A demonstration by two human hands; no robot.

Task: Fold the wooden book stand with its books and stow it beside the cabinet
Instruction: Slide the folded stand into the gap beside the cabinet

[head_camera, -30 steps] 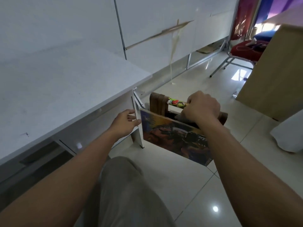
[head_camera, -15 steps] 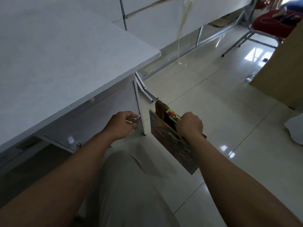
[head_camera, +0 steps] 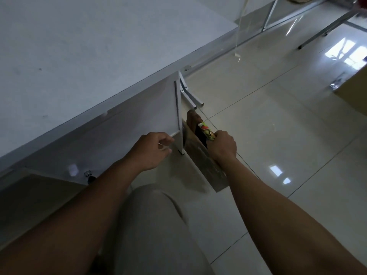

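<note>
While right hand (head_camera: 224, 145) grip clamps the folded wooden book stand (head_camera: 200, 155), books (head_camera: 207, 133) inside, just beside cabinet (head_camera: 176, 108), left hand (head_camera: 153, 149) grip curls on cabinet's lower edge.

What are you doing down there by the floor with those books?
A person is tucking a folded wooden book stand with its books into the spot beside the white cabinet. The right hand grips the top of the bundle, held upright close to the cabinet's end panel. The left hand holds the cabinet's lower edge.
</note>
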